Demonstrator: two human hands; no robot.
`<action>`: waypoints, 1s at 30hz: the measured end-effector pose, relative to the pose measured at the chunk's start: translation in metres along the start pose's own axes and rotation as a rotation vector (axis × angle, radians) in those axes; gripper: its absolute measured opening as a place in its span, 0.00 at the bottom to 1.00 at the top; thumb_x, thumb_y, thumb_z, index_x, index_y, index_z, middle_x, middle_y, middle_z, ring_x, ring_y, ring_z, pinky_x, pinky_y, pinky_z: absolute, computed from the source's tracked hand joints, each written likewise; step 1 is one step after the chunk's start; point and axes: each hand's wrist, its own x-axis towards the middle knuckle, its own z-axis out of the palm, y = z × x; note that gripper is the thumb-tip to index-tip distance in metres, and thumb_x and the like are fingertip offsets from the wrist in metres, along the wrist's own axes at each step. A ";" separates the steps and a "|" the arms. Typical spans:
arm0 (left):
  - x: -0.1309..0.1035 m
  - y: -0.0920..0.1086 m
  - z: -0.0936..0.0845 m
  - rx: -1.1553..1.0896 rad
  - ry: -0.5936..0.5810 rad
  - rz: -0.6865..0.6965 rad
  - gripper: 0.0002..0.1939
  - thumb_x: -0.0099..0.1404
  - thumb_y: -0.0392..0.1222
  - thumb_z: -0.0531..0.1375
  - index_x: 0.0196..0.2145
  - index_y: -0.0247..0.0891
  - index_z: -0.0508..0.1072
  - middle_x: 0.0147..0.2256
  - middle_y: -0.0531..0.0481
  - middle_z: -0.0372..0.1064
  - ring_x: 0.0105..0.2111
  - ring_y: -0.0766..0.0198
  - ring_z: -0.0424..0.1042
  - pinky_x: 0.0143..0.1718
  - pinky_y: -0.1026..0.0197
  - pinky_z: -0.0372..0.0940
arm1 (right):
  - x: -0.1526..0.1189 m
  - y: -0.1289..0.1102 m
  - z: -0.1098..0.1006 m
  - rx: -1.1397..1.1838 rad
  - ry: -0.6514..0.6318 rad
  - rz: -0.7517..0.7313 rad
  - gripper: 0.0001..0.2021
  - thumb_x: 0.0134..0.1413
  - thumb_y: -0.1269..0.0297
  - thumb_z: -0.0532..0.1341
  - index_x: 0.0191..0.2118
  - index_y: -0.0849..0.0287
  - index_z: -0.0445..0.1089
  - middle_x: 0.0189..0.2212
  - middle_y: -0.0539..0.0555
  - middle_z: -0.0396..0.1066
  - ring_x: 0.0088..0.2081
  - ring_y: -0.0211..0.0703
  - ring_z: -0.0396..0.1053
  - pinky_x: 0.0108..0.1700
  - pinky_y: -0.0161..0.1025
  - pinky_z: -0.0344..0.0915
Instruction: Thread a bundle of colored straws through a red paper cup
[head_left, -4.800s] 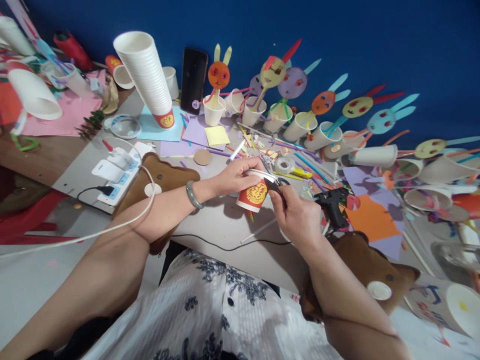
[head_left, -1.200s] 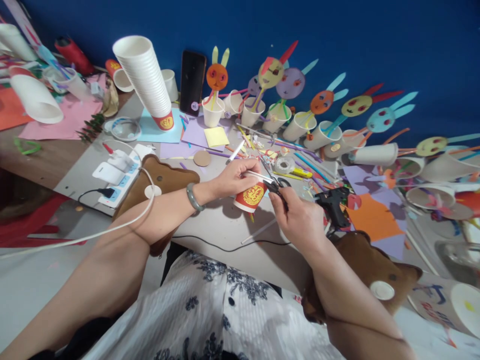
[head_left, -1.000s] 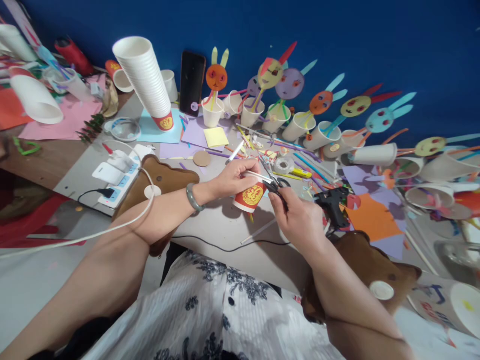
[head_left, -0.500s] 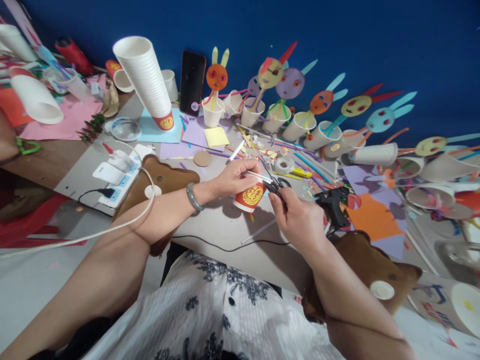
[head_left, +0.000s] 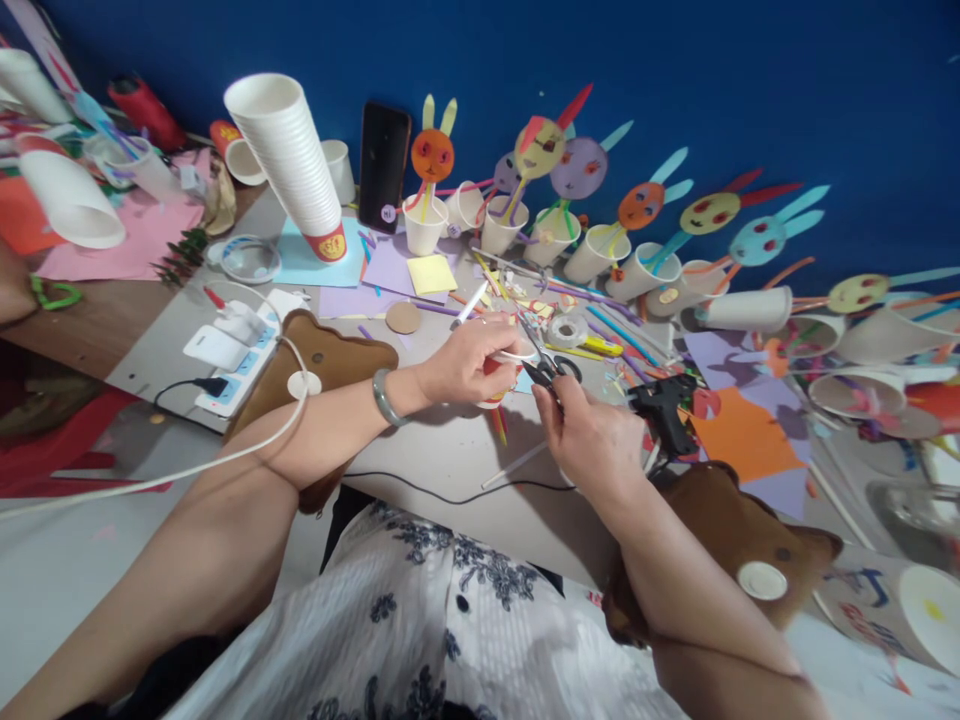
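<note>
My left hand, with a bangle on its wrist, is closed around a small red-and-white paper cup. The fingers hide most of the cup; its white mouth tips toward the scissors. Black-handled scissors are in my right hand, their tips pointing up and away beside the cup. Whether the blades touch the cup I cannot tell. Coloured strips show just below the cup, and a thin white stick lies on the table in front.
A tall stack of paper cups stands at the back left. Cups with paper rabbit heads line the blue wall. A black glue gun, tape roll and yellow cutter lie to the right. A power strip sits left.
My left hand has turned the cup, so its yellow emblem no longer faces me and its mouth shows. The white stick at my left fingers is no longer visible there. The scissors have barely shifted.
</note>
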 end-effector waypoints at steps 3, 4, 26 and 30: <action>0.000 -0.002 0.001 0.108 -0.031 0.047 0.04 0.59 0.38 0.55 0.29 0.43 0.61 0.25 0.53 0.63 0.30 0.61 0.61 0.47 0.51 0.65 | 0.001 0.001 0.003 0.063 -0.031 0.019 0.29 0.73 0.45 0.43 0.35 0.59 0.71 0.20 0.55 0.67 0.19 0.41 0.57 0.27 0.38 0.39; -0.001 -0.003 0.001 0.138 -0.042 0.058 0.04 0.58 0.37 0.55 0.29 0.43 0.61 0.26 0.53 0.64 0.30 0.60 0.62 0.48 0.50 0.65 | 0.002 0.002 0.004 0.111 -0.050 0.028 0.28 0.73 0.45 0.43 0.35 0.59 0.71 0.20 0.54 0.66 0.19 0.42 0.58 0.27 0.38 0.40; -0.005 -0.008 0.004 0.377 -0.023 0.202 0.05 0.61 0.33 0.54 0.33 0.43 0.62 0.36 0.47 0.75 0.39 0.57 0.71 0.61 0.46 0.63 | 0.005 0.002 0.017 0.204 -0.020 0.078 0.26 0.71 0.45 0.46 0.34 0.59 0.70 0.21 0.55 0.67 0.21 0.41 0.58 0.28 0.38 0.41; -0.004 -0.006 0.003 0.307 -0.004 0.149 0.05 0.63 0.33 0.53 0.33 0.42 0.63 0.32 0.49 0.72 0.36 0.59 0.69 0.56 0.48 0.65 | 0.008 0.006 0.015 0.423 -0.094 0.073 0.24 0.71 0.45 0.47 0.36 0.56 0.69 0.20 0.52 0.66 0.21 0.43 0.61 0.28 0.38 0.49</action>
